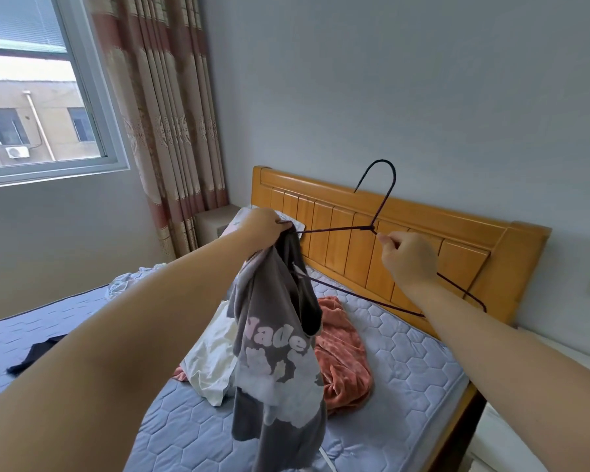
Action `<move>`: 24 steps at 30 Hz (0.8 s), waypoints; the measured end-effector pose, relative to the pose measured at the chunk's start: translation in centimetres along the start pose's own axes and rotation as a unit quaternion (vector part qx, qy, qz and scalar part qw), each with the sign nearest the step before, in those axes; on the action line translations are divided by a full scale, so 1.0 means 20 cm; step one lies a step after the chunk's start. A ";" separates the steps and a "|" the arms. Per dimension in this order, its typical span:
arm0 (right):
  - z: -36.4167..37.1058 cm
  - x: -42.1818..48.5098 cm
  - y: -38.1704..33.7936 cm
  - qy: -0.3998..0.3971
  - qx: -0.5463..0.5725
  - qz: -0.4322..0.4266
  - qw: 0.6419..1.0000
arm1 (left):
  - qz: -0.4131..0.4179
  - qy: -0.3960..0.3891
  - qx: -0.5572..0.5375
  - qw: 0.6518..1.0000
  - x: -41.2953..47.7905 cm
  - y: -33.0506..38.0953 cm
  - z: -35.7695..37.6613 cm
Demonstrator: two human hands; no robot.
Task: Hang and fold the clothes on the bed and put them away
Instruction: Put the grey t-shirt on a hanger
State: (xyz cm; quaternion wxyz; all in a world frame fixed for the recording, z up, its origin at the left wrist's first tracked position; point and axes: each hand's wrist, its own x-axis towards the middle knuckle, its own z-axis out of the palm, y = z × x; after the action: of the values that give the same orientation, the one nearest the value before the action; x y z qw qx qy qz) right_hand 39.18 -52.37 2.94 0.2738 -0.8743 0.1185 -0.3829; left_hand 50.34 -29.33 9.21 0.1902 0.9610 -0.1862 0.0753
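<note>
Over the blue bed (406, 369), I see the left hand (263, 226) with its fingers curled tight round the top of the grey shirt (276, 352) and one end of the thin dark hanger (338, 229). The right hand (409, 258) is at 3 o'clock from it, fingers curled, pinching the wire just under the neck. The hook points up to 12 o'clock, in front of the wooden headboard (464, 257). The shirt hangs down in the air from the left hand and hides some of the bed.

Behind the shirt, an orange cloth (344, 356) lies at its 3 o'clock and a white cloth (212, 356) at its 9 o'clock. A black cloth (34, 356) lies far off at 9 o'clock, partly behind my left arm. The striped curtain (164, 114) and the window (31, 80) are up at 10 o'clock.
</note>
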 end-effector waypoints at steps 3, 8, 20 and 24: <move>0.04 -0.01 -0.09 -0.024 0.002 -0.012 1.000 | 0.049 -0.001 0.004 0.999 -0.05 0.18 0.02; 0.02 0.01 -0.12 -0.005 0.047 -0.009 0.999 | 0.200 0.042 0.106 0.973 -0.09 0.24 0.02; -0.06 0.04 -0.19 0.171 0.042 -0.237 0.955 | 0.170 0.056 -0.067 0.981 -0.05 0.12 -0.02; -0.05 0.07 -0.32 -0.004 -0.042 -0.313 0.949 | 0.185 0.070 -0.082 0.977 -0.05 0.15 0.01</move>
State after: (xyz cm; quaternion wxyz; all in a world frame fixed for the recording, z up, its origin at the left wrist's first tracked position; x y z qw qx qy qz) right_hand 39.38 -48.05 8.00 0.1033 -0.8796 -0.1466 -0.4406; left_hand 48.35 -31.60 9.91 0.2636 0.8835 -0.3523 0.1606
